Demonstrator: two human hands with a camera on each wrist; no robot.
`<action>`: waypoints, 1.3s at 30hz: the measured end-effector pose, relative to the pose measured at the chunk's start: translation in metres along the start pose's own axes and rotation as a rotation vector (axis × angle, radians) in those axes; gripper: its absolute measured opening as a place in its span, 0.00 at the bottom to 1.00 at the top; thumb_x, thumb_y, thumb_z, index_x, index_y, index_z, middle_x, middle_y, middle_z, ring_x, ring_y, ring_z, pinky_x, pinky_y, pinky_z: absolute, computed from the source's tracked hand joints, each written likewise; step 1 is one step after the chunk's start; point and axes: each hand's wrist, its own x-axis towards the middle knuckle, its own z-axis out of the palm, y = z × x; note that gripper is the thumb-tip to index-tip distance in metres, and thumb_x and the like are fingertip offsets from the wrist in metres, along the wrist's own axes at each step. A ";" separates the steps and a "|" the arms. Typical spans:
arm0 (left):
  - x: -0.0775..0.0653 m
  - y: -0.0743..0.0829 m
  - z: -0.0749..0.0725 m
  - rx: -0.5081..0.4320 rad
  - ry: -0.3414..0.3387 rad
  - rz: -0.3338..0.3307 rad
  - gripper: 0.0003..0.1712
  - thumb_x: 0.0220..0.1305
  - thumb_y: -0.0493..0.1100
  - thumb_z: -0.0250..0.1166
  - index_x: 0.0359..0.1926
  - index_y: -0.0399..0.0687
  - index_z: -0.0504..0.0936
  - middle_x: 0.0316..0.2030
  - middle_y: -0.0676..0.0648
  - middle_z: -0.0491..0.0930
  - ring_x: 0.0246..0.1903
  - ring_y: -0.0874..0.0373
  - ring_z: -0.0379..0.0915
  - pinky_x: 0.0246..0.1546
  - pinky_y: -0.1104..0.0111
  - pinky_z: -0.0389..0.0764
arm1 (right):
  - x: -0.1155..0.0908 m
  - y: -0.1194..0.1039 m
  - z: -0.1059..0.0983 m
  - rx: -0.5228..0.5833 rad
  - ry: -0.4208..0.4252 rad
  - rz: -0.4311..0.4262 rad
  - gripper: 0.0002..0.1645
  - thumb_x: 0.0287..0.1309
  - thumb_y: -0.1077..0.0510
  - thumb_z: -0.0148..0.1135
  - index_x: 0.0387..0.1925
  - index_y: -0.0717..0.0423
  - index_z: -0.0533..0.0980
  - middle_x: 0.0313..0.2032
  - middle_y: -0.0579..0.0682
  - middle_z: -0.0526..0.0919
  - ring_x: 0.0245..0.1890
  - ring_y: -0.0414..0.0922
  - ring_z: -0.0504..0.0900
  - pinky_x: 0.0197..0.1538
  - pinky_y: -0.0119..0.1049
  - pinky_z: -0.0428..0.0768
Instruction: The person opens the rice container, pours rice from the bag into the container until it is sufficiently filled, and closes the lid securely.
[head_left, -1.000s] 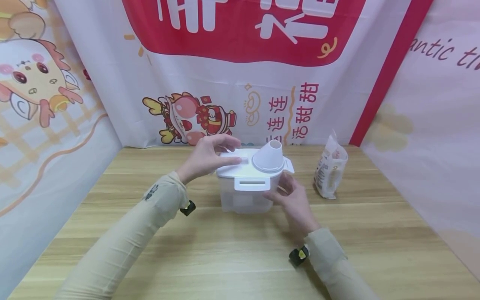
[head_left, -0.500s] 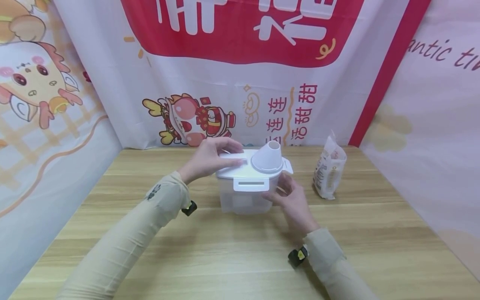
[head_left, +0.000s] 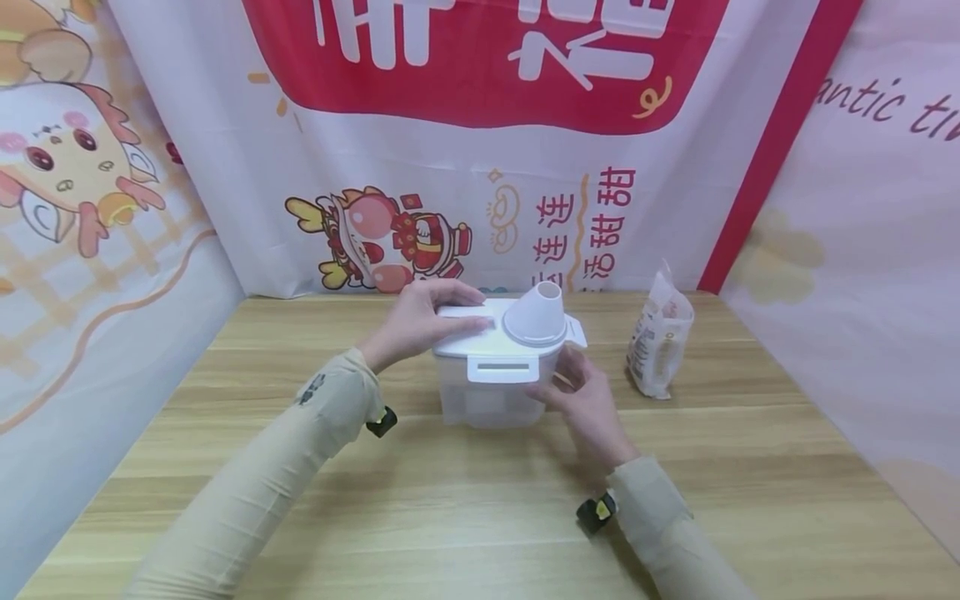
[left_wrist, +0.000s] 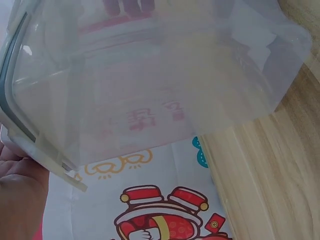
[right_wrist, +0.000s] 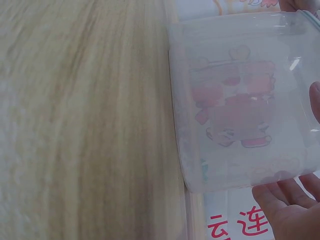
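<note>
A translucent plastic storage container (head_left: 491,402) stands on the table under a white lid (head_left: 468,340). The lid carries a cone-shaped spout (head_left: 536,314) at its right end and a slotted side clip (head_left: 503,369) on the near side. My left hand (head_left: 416,323) grips the lid's left end from above, thumb by the small raised tab and fingers toward the far edge. Low on the right, my right hand (head_left: 588,400) holds the container's body, thumb on the near wall. In the right wrist view its fingers (right_wrist: 287,200) curve against the clear wall.
A white printed bag (head_left: 660,346) with a crumpled top stands upright to the right of the container. The wooden table (head_left: 450,508) ends at a printed cloth backdrop (head_left: 480,167), and more cloth hangs at both sides.
My left hand has shifted slightly right and lower over the lid, its fingers closer to the surface. The right hand and the container have hardly moved.
</note>
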 end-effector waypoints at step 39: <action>-0.003 -0.005 0.005 -0.028 0.033 -0.055 0.22 0.53 0.64 0.73 0.46 0.64 0.86 0.43 0.61 0.84 0.50 0.61 0.74 0.53 0.55 0.73 | -0.001 -0.001 -0.002 -0.002 0.007 0.056 0.56 0.39 0.52 0.82 0.71 0.49 0.63 0.66 0.46 0.69 0.63 0.45 0.70 0.62 0.37 0.72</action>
